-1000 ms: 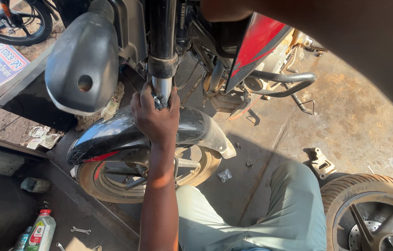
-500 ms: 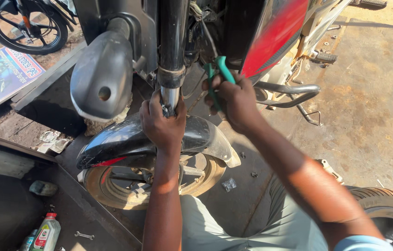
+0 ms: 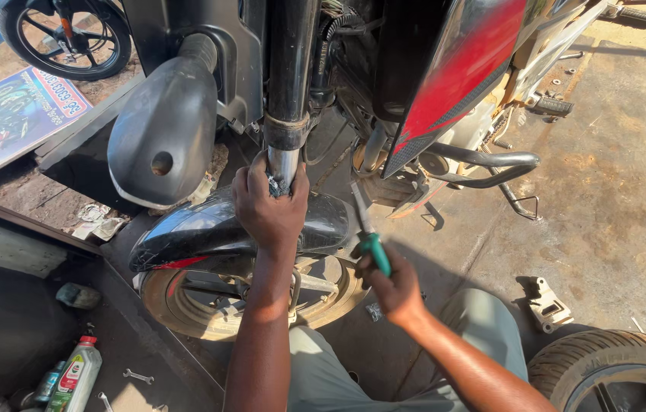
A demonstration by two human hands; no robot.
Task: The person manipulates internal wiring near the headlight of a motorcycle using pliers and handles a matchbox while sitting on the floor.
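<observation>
I look down at the front of a motorcycle. My left hand (image 3: 269, 206) grips the shiny lower fork tube (image 3: 283, 164) just above the black front mudguard (image 3: 208, 233). My right hand (image 3: 391, 282) holds a green-handled screwdriver (image 3: 368, 236), its shaft pointing up toward the fork and engine area beside the red side panel (image 3: 460, 76). The front wheel (image 3: 208, 294) sits under the mudguard. A black turn-signal housing (image 3: 166, 130) hangs to the left of the fork.
A loose tyre (image 3: 613, 370) lies at the bottom right. An oil bottle (image 3: 75, 378) and small spanners (image 3: 138, 376) lie at the bottom left. A metal bracket (image 3: 548, 301) rests on the concrete. A bicycle wheel (image 3: 67, 34) and a poster (image 3: 6, 118) are upper left.
My right hand came into view, held the screwdriver high near the engine, then dropped lower and nearer to me. My left hand stayed on the fork tube.
</observation>
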